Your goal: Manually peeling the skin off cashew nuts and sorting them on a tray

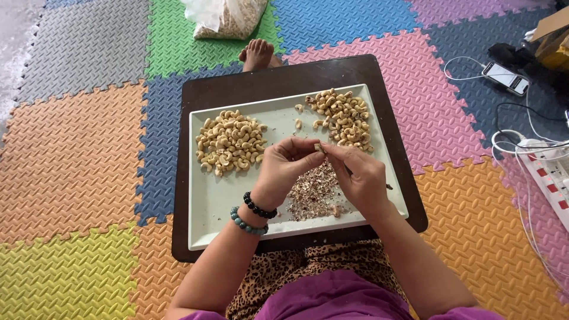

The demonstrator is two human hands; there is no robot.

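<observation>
My left hand (283,170) and my right hand (358,175) meet over the middle of a white rectangular tray (204,204), fingertips pinched together on one cashew nut (318,146). A thin dark tool seems to sit in my right hand, its tip showing at the tray's right. Below the hands lies a heap of brownish peel scraps (313,192). A pile of pale cashews (230,142) sits at the tray's left. Another pile of cashews (342,117) sits at the upper right. Two bead bracelets circle my left wrist.
The tray rests on a dark low table (296,74) over coloured foam floor mats. A bare foot (259,54) and a plastic bag of nuts (228,18) lie beyond it. A phone (505,77), white cables and a power strip (548,178) lie at the right.
</observation>
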